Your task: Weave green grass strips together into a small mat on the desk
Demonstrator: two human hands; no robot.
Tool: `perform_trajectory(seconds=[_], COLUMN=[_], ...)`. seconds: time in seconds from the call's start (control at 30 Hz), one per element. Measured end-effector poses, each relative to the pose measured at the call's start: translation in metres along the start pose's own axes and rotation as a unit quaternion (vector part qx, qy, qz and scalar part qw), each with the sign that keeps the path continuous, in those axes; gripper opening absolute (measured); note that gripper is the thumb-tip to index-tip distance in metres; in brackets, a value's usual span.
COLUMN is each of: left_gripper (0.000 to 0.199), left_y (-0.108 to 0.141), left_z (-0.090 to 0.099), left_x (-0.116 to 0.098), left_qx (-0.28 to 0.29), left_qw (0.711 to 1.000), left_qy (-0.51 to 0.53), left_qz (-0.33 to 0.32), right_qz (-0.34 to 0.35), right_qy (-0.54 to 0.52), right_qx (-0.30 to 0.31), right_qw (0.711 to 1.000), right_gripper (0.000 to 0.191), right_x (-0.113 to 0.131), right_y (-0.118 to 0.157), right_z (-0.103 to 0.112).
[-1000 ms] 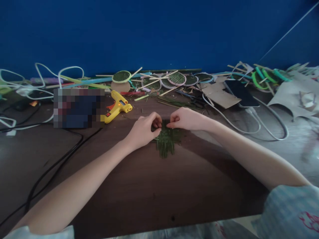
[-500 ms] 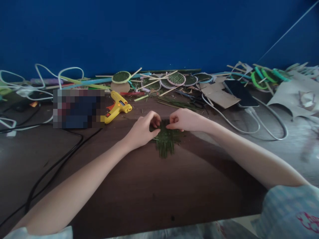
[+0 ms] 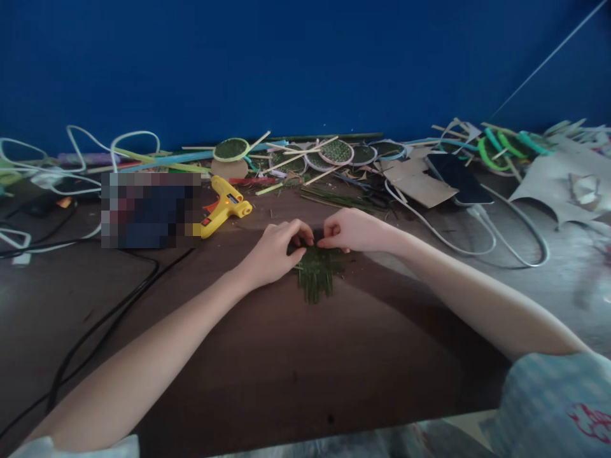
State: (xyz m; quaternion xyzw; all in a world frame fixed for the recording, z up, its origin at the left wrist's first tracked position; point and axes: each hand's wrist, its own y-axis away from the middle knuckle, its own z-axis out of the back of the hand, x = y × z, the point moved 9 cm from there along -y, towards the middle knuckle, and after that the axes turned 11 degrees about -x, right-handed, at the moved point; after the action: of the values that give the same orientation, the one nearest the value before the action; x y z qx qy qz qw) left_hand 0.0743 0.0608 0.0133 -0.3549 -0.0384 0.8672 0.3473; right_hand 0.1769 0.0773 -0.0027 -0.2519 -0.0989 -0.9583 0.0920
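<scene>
A small woven mat of dark green strips (image 3: 316, 273) lies flat on the brown table (image 3: 286, 356), its loose ends fanning toward me. At its upper left, my left hand (image 3: 279, 251) rests with thumb and fingers apart, the fingertips on the weave. My right hand (image 3: 351, 230) touches the upper right part, thumb and forefinger pinched together on the green strips and the other fingers curled in. The two hands' fingertips nearly meet at the far edge of the mat, which they partly cover.
A yellow glue gun (image 3: 223, 207) lies left of my hands, beside a blurred-out block (image 3: 153, 213) and black cables. Behind are round green woven pieces (image 3: 337, 151), thin sticks and cardboard (image 3: 417, 181). A phone (image 3: 458, 178) with a white cable lies at right.
The fingers of my left hand have shifted slightly right, closer to my right fingertips. My right hand has barely moved.
</scene>
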Motion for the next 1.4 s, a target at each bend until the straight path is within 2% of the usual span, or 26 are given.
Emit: perform_trajectory(seconds=[0.13,0.27,0.33,0.5,0.63,0.77,0.87,0.93,1.0,1.07,1.27,1.4], left_gripper=[0.016,0.016,0.012,0.005,0.01,0.013,0.013,0.012,0.012,0.013,0.015,0.014], left_y=[0.0,-0.001,-0.001,-0.004,-0.007,-0.007,-0.007,-0.006,-0.006,-0.005,-0.006,-0.006], left_z=[-0.001,-0.002,-0.003,-0.004,-0.006,-0.005,-0.004,-0.003,-0.001,0.001,0.001,0.002], left_x=[0.0,0.003,0.003,0.0,-0.002,-0.004,-0.003,-0.002,-0.002,-0.001,0.0,0.0], left_qx=[0.003,0.01,0.012,0.012,0.013,-0.004,-0.005,-0.009,-0.018,-0.022,-0.018,-0.027], left_qw=[1.0,1.0,0.999,0.998,0.997,0.997,0.998,0.998,0.999,0.999,0.998,0.998], left_qy=[-0.016,-0.024,-0.03,-0.054,-0.07,-0.073,-0.066,-0.058,-0.042,-0.028,-0.03,-0.026], left_qz=[0.001,0.016,0.017,0.013,0.003,-0.013,0.003,0.016,0.027,0.035,0.051,0.048], right_qz=[0.001,-0.01,-0.006,0.031,0.054,0.089,0.099,0.087,0.072,0.087,0.153,0.161], right_qy=[-0.009,-0.075,-0.099,-0.13,-0.14,-0.16,-0.164,-0.155,-0.128,-0.098,-0.065,-0.094], right_qx=[-0.001,0.049,0.054,0.006,-0.034,-0.037,-0.033,-0.063,-0.109,-0.133,-0.098,-0.102], right_qw=[1.0,0.996,0.994,0.991,0.988,0.982,0.981,0.982,0.983,0.982,0.981,0.977], right_gripper=[0.023,0.026,0.028,0.026,0.023,0.022,0.028,0.029,0.024,0.013,0.012,0.004], right_x=[0.0,-0.001,0.001,0.015,0.025,0.032,0.031,0.024,0.014,0.011,0.017,0.021], right_y=[0.0,0.002,0.002,0.005,0.008,0.01,0.008,0.004,0.0,-0.003,-0.005,-0.003], right_z=[0.001,-0.001,0.002,0.013,0.015,0.014,0.015,0.02,0.026,0.027,0.012,0.016])
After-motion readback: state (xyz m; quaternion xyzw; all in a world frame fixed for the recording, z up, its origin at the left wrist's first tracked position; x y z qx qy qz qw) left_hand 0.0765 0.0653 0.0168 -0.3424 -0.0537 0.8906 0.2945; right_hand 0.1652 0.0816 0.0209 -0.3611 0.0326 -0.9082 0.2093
